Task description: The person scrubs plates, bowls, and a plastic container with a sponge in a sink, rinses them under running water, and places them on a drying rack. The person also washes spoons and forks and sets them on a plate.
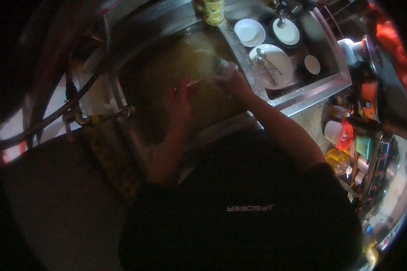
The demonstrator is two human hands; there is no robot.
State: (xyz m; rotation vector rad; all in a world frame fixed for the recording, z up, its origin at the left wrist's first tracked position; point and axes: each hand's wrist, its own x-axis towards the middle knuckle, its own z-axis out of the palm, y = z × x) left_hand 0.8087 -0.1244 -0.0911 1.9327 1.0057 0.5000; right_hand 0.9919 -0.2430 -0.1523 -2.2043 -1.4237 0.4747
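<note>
Both my hands are over a large, dim metal sink basin (149, 78) that seems to hold murky water. A thin, light-edged item (194, 82), too dark to name, spans from my left hand (181, 96) towards my right hand. My left fingers are at its near end. Around something pale and blurred, my right hand (229, 76) is bent near the basin's right wall; what it is cannot be made out. In the adjoining basin on the right are a white bowl (249, 32), a white dish (286, 31) and a larger white bowl (285, 61) with metal spoons (269, 66) in it.
A yellow can (214, 13) stands on the sink's far edge. A hose (95, 76) and a brass-coloured tap fitting (125, 111) are at left. To the right are a bottle of yellow oil (338, 162), a red plastic bag (346, 135), an orange pot (369, 101) and a stove edge (380, 169).
</note>
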